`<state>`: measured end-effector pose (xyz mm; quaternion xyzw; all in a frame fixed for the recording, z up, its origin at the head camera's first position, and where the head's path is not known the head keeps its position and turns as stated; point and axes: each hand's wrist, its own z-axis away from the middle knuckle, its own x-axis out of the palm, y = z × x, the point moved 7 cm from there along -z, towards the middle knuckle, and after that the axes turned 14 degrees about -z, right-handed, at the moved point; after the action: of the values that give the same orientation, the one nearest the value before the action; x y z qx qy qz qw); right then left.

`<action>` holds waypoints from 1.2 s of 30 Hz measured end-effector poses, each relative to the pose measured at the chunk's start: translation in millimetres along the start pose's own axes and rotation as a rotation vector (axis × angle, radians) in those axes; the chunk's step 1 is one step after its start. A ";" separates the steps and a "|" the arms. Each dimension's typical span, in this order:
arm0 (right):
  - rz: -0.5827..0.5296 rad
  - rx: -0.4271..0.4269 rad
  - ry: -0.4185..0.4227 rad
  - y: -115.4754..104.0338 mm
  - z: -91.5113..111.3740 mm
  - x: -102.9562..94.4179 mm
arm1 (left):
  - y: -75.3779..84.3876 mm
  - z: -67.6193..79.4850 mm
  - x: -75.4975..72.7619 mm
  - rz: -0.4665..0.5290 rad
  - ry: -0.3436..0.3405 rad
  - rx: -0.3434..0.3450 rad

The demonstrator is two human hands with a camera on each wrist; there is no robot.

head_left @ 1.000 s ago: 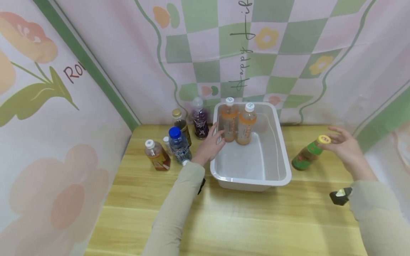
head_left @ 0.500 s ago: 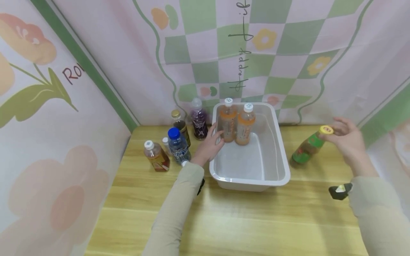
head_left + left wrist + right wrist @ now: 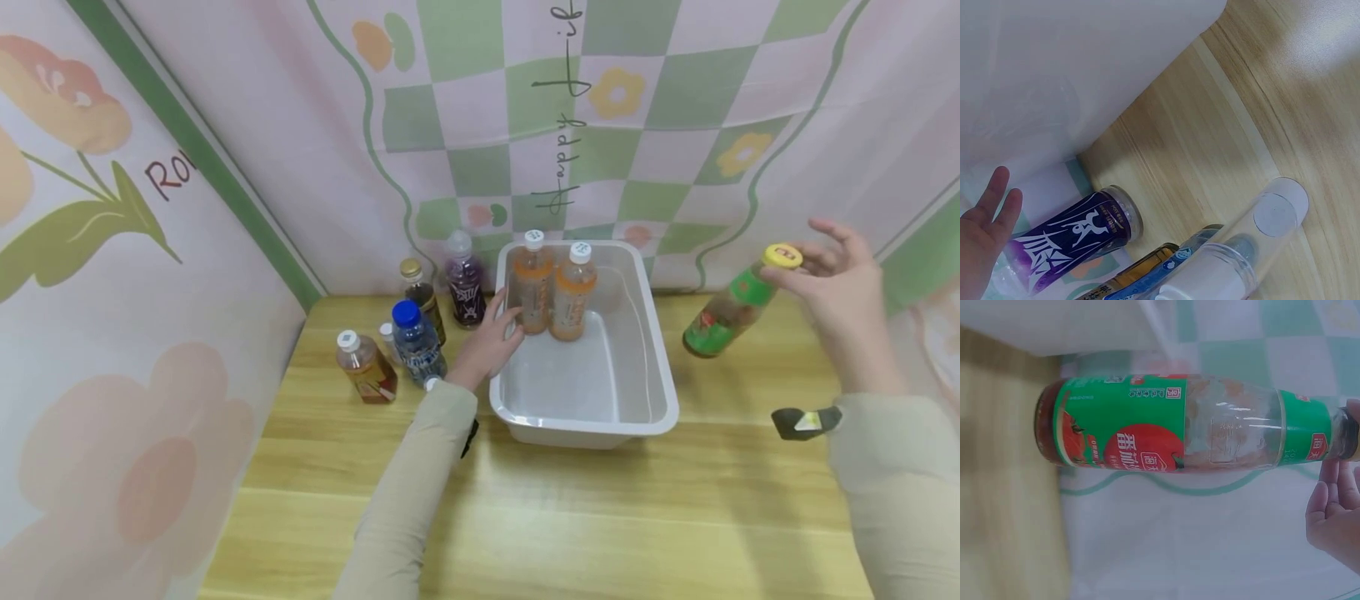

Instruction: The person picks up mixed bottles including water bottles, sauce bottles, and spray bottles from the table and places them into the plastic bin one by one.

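My right hand [image 3: 843, 292] pinches the yellow cap of a glass ketchup bottle [image 3: 731, 308], which leans with its cap toward the right, its base above the table. Its green label with a tomato shows fully in the right wrist view, the ketchup bottle [image 3: 1141, 434] mostly see-through with red residue. At the left rim of the grey plastic tub [image 3: 663, 358] rests my left hand [image 3: 487, 346], fingers extended over the edge. Inside the tub, two orange-labelled drink bottles [image 3: 573, 302] with white caps stand side by side at the back left.
Left of the tub stand a purple bottle [image 3: 467, 292], a gold-capped bottle [image 3: 425, 307], a blue-capped bottle [image 3: 420, 354] and a white-capped brown drink bottle [image 3: 371, 375]. A white-capped clear container [image 3: 1266, 222] shows near the left wrist. A printed curtain [image 3: 480, 108] hangs behind the table.
My right hand has risen and moved rightward, lifting the ketchup bottle off the table. My left hand has stayed at the tub's rim.
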<state>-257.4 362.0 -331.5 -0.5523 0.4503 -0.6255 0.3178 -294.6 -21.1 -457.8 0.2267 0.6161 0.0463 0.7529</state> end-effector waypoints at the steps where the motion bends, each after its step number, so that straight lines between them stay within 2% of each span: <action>1: -0.028 -0.002 -0.006 -2.9 -0.2 3.7 | 0.0 -0.2 0.0 0.000 -0.001 0.000; 5: -0.105 0.005 -0.012 -12.2 -1.7 17.0 | 0.0 -1.3 0.6 0.008 -0.003 -0.001; 11: -0.122 -0.022 0.002 -25.7 -2.3 34.5 | 0.5 -2.6 1.6 0.009 -0.003 0.004; 23: -0.153 -0.131 -0.089 -41.4 -2.1 84.3 | 0.0 -2.6 -0.4 0.009 0.000 -0.001; 31: -0.026 -0.123 -0.138 -32.8 -3.8 116.4 | -1.3 -2.6 1.1 0.004 -0.004 -0.004; 36: 0.130 -0.132 -0.136 -20.3 -6.9 129.8 | -1.7 -2.7 2.3 0.002 -0.006 -0.006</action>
<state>-286.5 255.3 -260.4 -0.5829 0.5026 -0.5335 0.3507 -297.0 -21.0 -460.9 0.2253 0.6133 0.0483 0.7555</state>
